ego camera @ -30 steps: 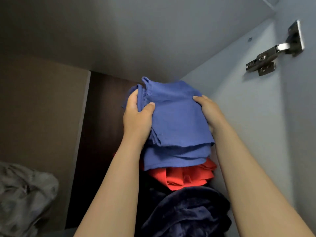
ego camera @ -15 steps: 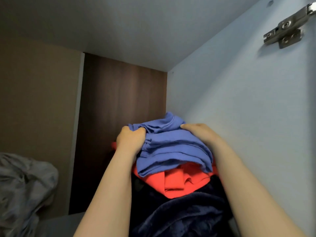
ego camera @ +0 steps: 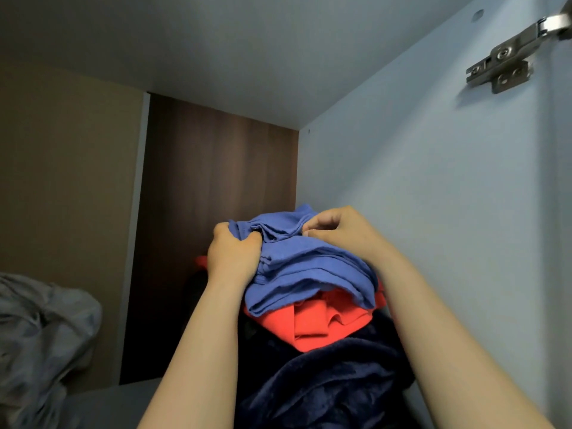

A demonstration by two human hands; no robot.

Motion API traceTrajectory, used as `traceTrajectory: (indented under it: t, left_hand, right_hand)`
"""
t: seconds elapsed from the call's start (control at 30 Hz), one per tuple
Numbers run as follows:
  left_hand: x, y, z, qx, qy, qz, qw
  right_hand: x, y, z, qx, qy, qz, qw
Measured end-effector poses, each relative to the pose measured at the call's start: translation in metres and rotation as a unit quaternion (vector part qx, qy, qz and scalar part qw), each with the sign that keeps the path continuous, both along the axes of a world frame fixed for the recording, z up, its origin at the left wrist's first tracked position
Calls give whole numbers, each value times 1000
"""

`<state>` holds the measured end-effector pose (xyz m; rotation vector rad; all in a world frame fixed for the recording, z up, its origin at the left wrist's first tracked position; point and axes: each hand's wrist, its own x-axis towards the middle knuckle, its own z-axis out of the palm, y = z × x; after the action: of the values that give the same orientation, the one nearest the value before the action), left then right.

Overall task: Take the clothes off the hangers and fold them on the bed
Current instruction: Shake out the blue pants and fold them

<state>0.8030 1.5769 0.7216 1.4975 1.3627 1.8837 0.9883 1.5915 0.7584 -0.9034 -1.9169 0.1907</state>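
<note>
Fingers [ego camera: 223, 233] of the left hand [ego camera: 230, 258] curl tight into the left edge of a folded blue garment [ego camera: 309, 274]; the right hand [ego camera: 337, 233] pinches its top fold. The garment lies on an orange-red garment [ego camera: 325, 320] over a navy fleece [ego camera: 334, 382], beside the wardrobe's white side wall [ego camera: 433, 212]. The soft stack could topple, or the folds slip, under an uneven push.

a home, looking into a wardrobe: a pale side panel [ego camera: 433, 212] with a metal door hinge [ego camera: 507, 63] screwed to it, and a dark wood-grain back panel [ego camera: 216, 181]. on the shelf [ego camera: 117, 404] lies a pile of folded clothes [ego camera: 337, 360], blue garment [ego camera: 309, 270] over red garment [ego camera: 322, 326] over navy fleece [ego camera: 325, 388]; crumpled grey fabric [ego camera: 40, 335] lies at the left.
</note>
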Motion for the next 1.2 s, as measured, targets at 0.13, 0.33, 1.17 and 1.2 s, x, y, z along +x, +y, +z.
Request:
traceTrajectory:
  t: [0.13, 0.33, 1.17, 1.2]
  left_hand:
    - [0, 1, -2, 8, 10, -7, 1000]
    - [3, -5, -2, -1, 17, 11, 1000]
    - [24, -78, -30, 225, 149, 19, 963]
    - [27, -84, -34, 235, 150, 15, 960]
  right_hand:
    - [-14, 15, 9, -16, 9, 62, 998]
    - [-13, 38, 11, -60, -57, -35, 996]
    - [26, -79, -22, 178, -122, -286, 934]
    - [26, -87, -27, 176, -118, -291, 933]
